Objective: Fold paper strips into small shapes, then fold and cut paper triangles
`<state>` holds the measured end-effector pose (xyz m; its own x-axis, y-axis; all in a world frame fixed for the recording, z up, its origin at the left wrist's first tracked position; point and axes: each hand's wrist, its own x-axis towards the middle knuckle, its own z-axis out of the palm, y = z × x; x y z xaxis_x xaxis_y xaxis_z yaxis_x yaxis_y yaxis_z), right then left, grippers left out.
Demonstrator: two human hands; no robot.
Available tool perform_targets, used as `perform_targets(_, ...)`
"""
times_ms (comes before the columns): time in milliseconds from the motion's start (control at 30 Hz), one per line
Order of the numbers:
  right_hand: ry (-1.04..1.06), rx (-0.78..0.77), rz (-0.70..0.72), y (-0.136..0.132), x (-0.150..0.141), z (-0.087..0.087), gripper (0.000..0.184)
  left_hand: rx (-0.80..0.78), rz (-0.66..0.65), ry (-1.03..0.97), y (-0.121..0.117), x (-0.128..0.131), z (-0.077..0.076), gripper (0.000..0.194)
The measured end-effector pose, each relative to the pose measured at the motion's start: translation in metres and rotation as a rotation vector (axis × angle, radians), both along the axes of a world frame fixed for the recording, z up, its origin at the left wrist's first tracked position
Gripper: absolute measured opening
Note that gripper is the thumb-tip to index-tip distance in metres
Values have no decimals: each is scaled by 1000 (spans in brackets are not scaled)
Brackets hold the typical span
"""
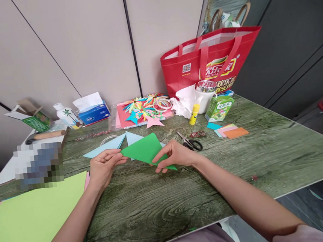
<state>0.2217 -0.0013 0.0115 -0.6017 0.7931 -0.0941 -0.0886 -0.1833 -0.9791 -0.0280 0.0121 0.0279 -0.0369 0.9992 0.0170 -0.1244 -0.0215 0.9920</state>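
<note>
A folded piece of green paper is held up over the table between both hands. My left hand pinches its left corner between thumb and fingers. On the right side, my right hand grips it with the thumb in front, and some of the fingers are hidden behind. Just beyond the green sheet lie light blue folded papers, partly covered by it. Black-handled scissors rest on the table past my right hand.
Large coloured sheets lie at left. Along the back stand a tissue box, paper stars, a yellow glue stick, a green drink carton and a red bag. Small coloured papers lie at right.
</note>
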Motion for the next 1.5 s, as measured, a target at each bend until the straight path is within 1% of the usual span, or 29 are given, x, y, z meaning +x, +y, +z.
perform_targets(167, -76, 54, -48, -1, -4, -1, 36, 48, 0, 11, 0, -1, 1, 31)
perform_targets(333, -107, 100, -90, -2, -7, -6, 35, 19, 7, -2, -1, -1, 1, 34)
perform_targets(500, -134, 121, -130, -2, -10, -6, 36, -6, 14, -50, -1, 2, 3, 33)
perform_targets(600, -139, 125, -167, -3, -12, -4, 36, -9, -20, -95, -2, 4, 6, 33)
perform_targets(667, -142, 132, -184, -4, -13, -2, 36, -18, -71, -108, -3, 6, 9, 32)
perform_targets(800, -136, 159, -192, -5, -16, 3, 35, -79, -195, -66, -12, 17, 12, 15)
perform_targets(867, -143, 186, -192, -7, -19, 5, 35, -141, -227, -58, -18, 27, 12, 14)
perform_targets(1000, -143, 205, -196, -9, -23, 9, 32, -207, -219, -91, -28, 49, 15, 19)
perform_targets(1100, -128, 204, -213, -10, -24, 8, 32, -251, -161, -129, -32, 61, 19, 23)
perform_targets(1300, -131, 228, -211, -9, -24, 5, 32, -252, -190, -174, -33, 67, 18, 24)
perform_targets(1400, -159, 313, -207, -10, -25, 7, 23, -254, -156, -185, -32, 66, 16, 25)
perform_targets(1467, -211, 457, -251, -12, -25, 10, 14, -255, -123, -217, -32, 66, 15, 26)
perform_targets(1500, -254, 550, -302, -14, -26, 11, 13, -244, -101, -242, -32, 65, 15, 27)
